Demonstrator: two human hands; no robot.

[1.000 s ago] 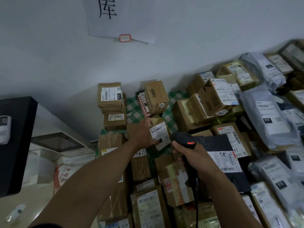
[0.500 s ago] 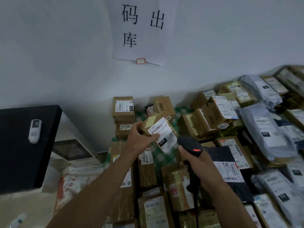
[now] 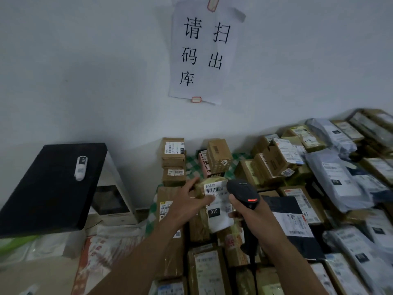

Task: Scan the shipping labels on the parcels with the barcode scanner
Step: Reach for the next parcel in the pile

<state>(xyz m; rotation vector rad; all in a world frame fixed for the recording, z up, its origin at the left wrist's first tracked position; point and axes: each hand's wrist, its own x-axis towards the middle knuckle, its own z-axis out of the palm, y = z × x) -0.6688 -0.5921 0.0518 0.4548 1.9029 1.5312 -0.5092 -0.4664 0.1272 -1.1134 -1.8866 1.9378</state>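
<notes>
Small tan taped parcel [image 3: 212, 181], at the centre of your view, is lifted above the pile. Your left hand [image 3: 187, 201] grips it, thumb across its white shipping label [image 3: 219, 218] and fingers curled round the far side. The label faces you, showing a barcode and a black "010" tag.

At 3 o'clock from the parcel, your right hand [image 3: 253, 216] is wrapped round the handle of a black handheld barcode scanner [image 3: 242, 193]. A red light glows on its head, which overlaps the label's right edge.

Brown cardboard boxes [image 3: 274, 165] and grey plastic mailer bags [image 3: 331, 177] are heaped from 6 o'clock round to 2 o'clock, most with white labels. A green and white checked cloth [image 3: 192, 167] shows between them near 12 o'clock, beside a short stack of flat cartons [image 3: 173, 154] against the wall.

The pale grey wall [image 3: 85, 71] fills the upper half. A white paper sign [image 3: 204, 52] with black Chinese characters is stuck to it at 12 o'clock.

At 9 o'clock, a flat black slab [image 3: 49, 188] carries a small white device [image 3: 80, 168]. A white cabinet [image 3: 110, 199] stands beside it.
</notes>
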